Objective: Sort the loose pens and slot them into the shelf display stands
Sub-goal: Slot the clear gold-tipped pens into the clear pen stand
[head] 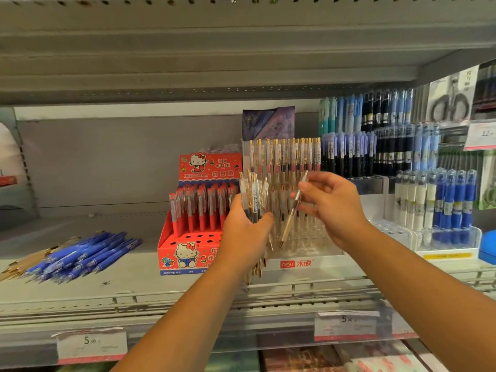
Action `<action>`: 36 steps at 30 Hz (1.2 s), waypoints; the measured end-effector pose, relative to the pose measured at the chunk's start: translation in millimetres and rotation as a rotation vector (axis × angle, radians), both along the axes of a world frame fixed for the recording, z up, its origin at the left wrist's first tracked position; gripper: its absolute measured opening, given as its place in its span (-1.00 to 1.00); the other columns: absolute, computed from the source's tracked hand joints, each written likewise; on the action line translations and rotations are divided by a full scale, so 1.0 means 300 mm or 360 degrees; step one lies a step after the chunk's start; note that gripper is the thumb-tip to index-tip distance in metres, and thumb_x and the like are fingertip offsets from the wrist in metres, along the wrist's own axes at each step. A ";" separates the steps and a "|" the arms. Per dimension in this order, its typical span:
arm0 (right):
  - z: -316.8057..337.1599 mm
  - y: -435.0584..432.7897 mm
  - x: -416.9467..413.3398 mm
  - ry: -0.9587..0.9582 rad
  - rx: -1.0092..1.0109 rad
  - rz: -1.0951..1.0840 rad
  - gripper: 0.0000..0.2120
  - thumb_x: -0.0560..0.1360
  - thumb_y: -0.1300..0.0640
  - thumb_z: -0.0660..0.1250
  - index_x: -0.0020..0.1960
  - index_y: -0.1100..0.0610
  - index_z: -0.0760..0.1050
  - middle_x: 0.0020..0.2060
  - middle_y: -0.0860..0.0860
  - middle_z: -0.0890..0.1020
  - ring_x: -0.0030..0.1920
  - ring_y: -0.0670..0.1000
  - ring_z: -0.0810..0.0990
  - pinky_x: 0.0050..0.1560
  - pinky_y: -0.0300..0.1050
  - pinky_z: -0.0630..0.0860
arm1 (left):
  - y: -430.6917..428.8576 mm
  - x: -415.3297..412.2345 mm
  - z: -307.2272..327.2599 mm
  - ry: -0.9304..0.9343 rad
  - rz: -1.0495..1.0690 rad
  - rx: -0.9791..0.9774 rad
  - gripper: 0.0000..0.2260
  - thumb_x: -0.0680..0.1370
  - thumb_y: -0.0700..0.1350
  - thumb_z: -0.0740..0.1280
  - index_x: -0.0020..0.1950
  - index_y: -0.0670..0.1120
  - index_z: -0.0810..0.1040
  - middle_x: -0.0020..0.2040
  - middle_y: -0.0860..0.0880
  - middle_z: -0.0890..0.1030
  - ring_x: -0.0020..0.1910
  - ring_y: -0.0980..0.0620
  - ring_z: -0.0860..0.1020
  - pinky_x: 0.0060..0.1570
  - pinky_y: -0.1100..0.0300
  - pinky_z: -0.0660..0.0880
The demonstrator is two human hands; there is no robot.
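Left hand [243, 229]: fingers curled round a bundle of gold-clipped pens [253, 194], held upright before the clear display stand [308, 245]. Right hand [332, 208]: thumb and fingers pinch a single gold pen [291, 216], tilted, tip down, just beside the bundle. Shelf [134, 280], from left: heap of loose blue pens [88, 253], lying flat; red cartoon-cat box [188, 255] of red pens; the clear stand, rear rows filled; a further stand [451, 237] of blue and white pens.
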State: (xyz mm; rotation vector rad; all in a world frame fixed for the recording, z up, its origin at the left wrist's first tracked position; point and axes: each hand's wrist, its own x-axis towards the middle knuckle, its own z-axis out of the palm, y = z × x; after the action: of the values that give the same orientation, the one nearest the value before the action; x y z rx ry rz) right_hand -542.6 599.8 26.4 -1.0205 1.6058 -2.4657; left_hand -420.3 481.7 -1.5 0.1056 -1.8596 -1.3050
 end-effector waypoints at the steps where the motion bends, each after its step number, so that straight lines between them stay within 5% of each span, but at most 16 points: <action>1: 0.000 0.005 -0.012 0.0068 0.0016 -0.0111 -0.82 0.52 0.29 0.40 0.08 0.10 0.53 -0.01 0.11 0.64 -0.11 0.04 0.72 -0.21 -0.15 0.64 | 0.001 -0.001 0.000 -0.0016 0.0008 -0.0010 -0.67 0.54 -0.20 0.37 0.00 0.26 0.42 -0.13 0.47 0.56 -0.11 0.54 0.49 -0.29 0.65 0.35; 6: -0.008 0.023 -0.063 0.0225 0.0003 -0.0476 -0.79 0.51 0.22 0.43 0.10 0.01 0.55 -0.05 -0.03 0.62 -0.07 -0.05 0.68 -0.24 -0.21 0.64 | -0.001 -0.007 -0.002 -0.0035 0.0057 -0.0025 -0.69 0.54 -0.17 0.38 0.00 0.26 0.43 -0.11 0.37 0.59 -0.12 0.52 0.50 -0.29 0.59 0.37; 11: -0.014 0.012 -0.093 0.0302 -0.0069 -0.0656 -0.79 0.54 0.23 0.40 0.10 -0.01 0.52 -0.10 -0.11 0.61 -0.11 -0.11 0.66 -0.20 -0.10 0.68 | 0.005 0.001 0.004 -0.0059 0.0025 -0.0082 -0.66 0.55 -0.15 0.37 -0.04 0.31 0.38 -0.16 0.58 0.49 -0.14 0.63 0.42 -0.31 0.63 0.35; 15: -0.028 -0.005 -0.101 0.0486 0.0142 -0.0720 -0.81 0.54 0.21 0.40 0.09 -0.01 0.52 -0.09 -0.12 0.61 -0.05 -0.04 0.65 -0.07 0.04 0.67 | 0.012 0.007 0.006 -0.0082 0.0004 -0.0129 -0.65 0.57 -0.16 0.35 -0.04 0.32 0.35 -0.18 0.65 0.43 -0.15 0.68 0.38 -0.31 0.70 0.29; 19: -0.030 -0.022 -0.099 0.0662 0.0328 -0.0757 -0.82 0.54 0.19 0.40 0.07 -0.03 0.49 -0.12 -0.19 0.59 -0.10 -0.15 0.62 -0.11 -0.08 0.67 | 0.011 -0.002 0.000 -0.0083 0.0032 -0.0115 -0.68 0.57 -0.11 0.35 0.04 0.33 0.36 -0.02 0.41 0.53 -0.06 0.60 0.43 -0.24 0.61 0.33; 23: -0.039 -0.045 -0.096 0.0845 0.0611 -0.0773 -0.85 0.52 0.19 0.42 0.08 0.05 0.55 -0.16 -0.15 0.59 -0.14 -0.21 0.57 -0.04 -0.15 0.61 | 0.012 -0.003 -0.002 -0.0061 0.0020 -0.0141 -0.67 0.57 -0.13 0.35 0.02 0.33 0.37 -0.07 0.48 0.54 -0.07 0.61 0.43 -0.24 0.64 0.35; 28: -0.046 -0.043 -0.106 0.0734 0.0668 -0.0710 -0.86 0.52 0.19 0.43 0.05 0.08 0.52 -0.15 -0.06 0.60 -0.12 -0.07 0.61 -0.12 -0.11 0.63 | 0.007 0.000 -0.003 -0.0083 0.0009 -0.0172 -0.66 0.56 -0.16 0.36 -0.01 0.31 0.36 -0.15 0.63 0.45 -0.11 0.64 0.41 -0.26 0.70 0.28; 32: -0.058 -0.036 -0.118 0.0594 0.0691 -0.0644 -0.82 0.51 0.21 0.44 0.07 0.08 0.50 -0.12 -0.05 0.60 -0.18 -0.12 0.61 -0.40 -0.31 0.57 | -0.001 -0.010 -0.011 -0.0067 0.0075 -0.0168 -0.66 0.54 -0.13 0.40 -0.01 0.31 0.37 -0.11 0.44 0.55 -0.10 0.59 0.45 -0.27 0.68 0.31; 36: -0.063 -0.030 -0.112 0.0625 0.0742 -0.0683 -0.80 0.50 0.13 0.46 0.07 0.05 0.51 -0.11 -0.05 0.61 -0.12 -0.06 0.61 -0.21 -0.12 0.65 | -0.002 -0.012 -0.013 -0.0087 0.0103 -0.0162 -0.65 0.52 -0.09 0.43 0.00 0.32 0.35 -0.08 0.43 0.52 -0.09 0.62 0.43 -0.28 0.67 0.32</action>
State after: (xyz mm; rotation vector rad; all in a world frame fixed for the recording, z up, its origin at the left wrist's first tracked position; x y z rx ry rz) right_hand -576.3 590.8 7.4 -1.2297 2.6014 -1.9903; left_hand -424.0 481.2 -5.4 0.1482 -1.9493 -1.1718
